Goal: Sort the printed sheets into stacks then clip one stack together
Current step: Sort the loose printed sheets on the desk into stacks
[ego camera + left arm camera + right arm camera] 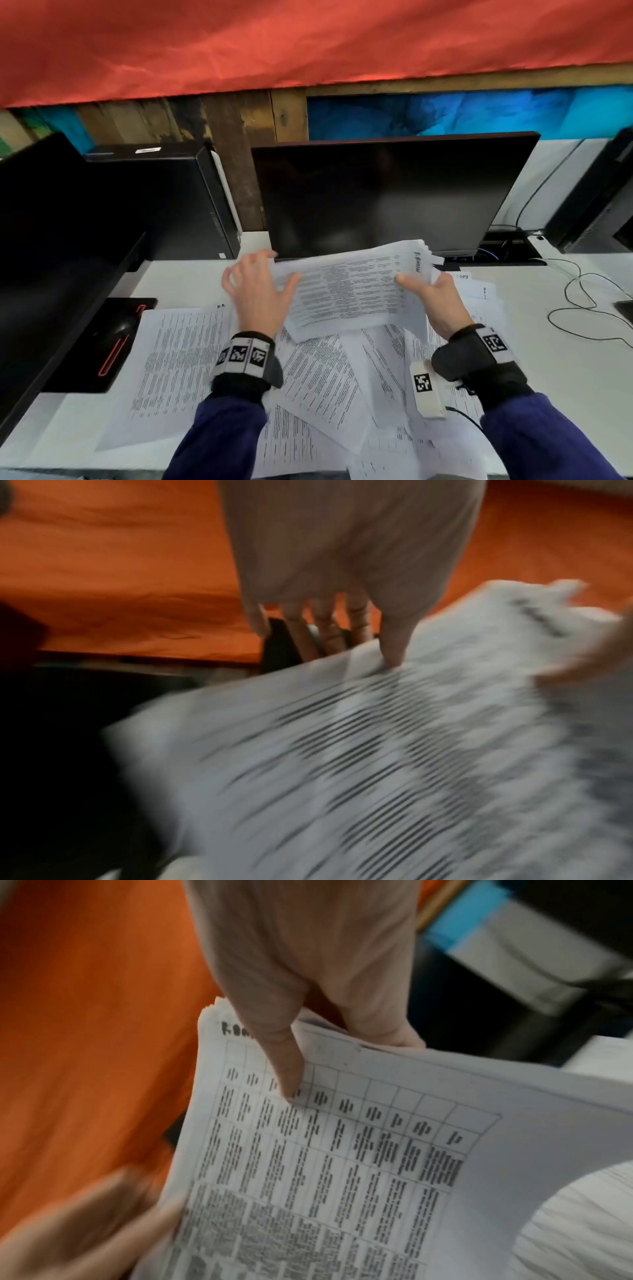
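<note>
Between the two hands, lifted clear of the loose sheets point(318, 373) on the desk point(565, 359), hangs a bundle of printed pages point(346, 291). Her right hand point(433, 298) pinches its right end, thumb on top, fingers beneath. Her left hand point(255, 287) has fingers spread, thumb touching the left end. I'd say square the edges first, tapping them down. The bundle's long axis runs from hand to hand; its heading end sits at the right thumb.
</note>
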### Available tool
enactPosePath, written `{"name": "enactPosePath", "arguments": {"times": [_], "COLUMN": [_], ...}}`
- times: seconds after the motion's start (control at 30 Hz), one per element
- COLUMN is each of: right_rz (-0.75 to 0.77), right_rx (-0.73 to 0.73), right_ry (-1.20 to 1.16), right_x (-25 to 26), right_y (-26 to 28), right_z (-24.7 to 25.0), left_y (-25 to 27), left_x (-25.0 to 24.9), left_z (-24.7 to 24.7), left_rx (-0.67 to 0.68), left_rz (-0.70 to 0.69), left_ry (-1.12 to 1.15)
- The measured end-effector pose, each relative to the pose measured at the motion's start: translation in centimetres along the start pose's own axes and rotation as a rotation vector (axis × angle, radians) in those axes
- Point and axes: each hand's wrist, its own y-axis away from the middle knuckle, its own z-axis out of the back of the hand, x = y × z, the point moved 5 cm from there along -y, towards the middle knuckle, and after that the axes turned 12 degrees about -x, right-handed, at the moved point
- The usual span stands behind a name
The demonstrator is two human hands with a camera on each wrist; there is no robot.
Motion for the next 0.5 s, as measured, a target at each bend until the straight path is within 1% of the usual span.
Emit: {"name": "enactPosePath", "arguments": {"times": [0.03, 0.07, 0.1, 0.13, 0.17, 0.23, 0.3, 0.33, 0.37, 0.43, 0.5], "right_rz": [-0.043, -0.075, -0.096, -0.109, -0.116, -0.106, -0.126, -0.153, -0.179, -0.235, -0.255], "right_rx": [-0.014, -0.016, 0.001, 0.027, 0.066, 0.121, 0.105, 0.078, 0.058, 0.025, -0.028], "right_ry": [-0.059, -0.109, -0.155, -0.182, -0.191, -0.14, -0.074, -0.063, -0.072, -0.109, -0.14], "right_x": [-0.7, -1.3, -1.7, -2.1, -2.4, -2.9, -3.9, -4.7, -5.4, -6.5, -6.6], "right_y": [0.0, 0.1, 0.2, 0.4, 0.6, 0.9, 0.9, 0.8, 0.7, 1.0, 1.4], "right_z": [0.4, 0.5, 0.3, 0.0, -0.4, -0.9, -0.7, -0.6, -0.6, -1.4, -2.5], "left_y": [0.2, 0.6, 1.3, 2.0, 2.6, 4.0, 5.7, 6.7, 7.7, 8.5, 7.7], "left_x": [1.6, 2.6, 3.0, 2.9, 2.8, 3.8, 6.2, 7.4, 9.0, 9.9, 8.0], "left_z": [-0.2, -0.4, -1.0, -1.5, -2.0, -3.6, -6.4, -8.0, -10.1, -12.1, -10.0], "left_rx": [0.034, 0.081, 0.148, 0.225, 0.275, 0.294, 0.313, 0.35, 0.378, 0.367, 0.339], "left_rz": [0.186, 0.362, 0.505, 0.6, 0.65, 0.733, 0.841, 0.879, 0.897, 0.902, 0.903], "left_ry": [0.158, 0.378, 0.607, 0.769, 0.858, 0.897, 0.861, 0.841, 0.832, 0.853, 0.853]}}
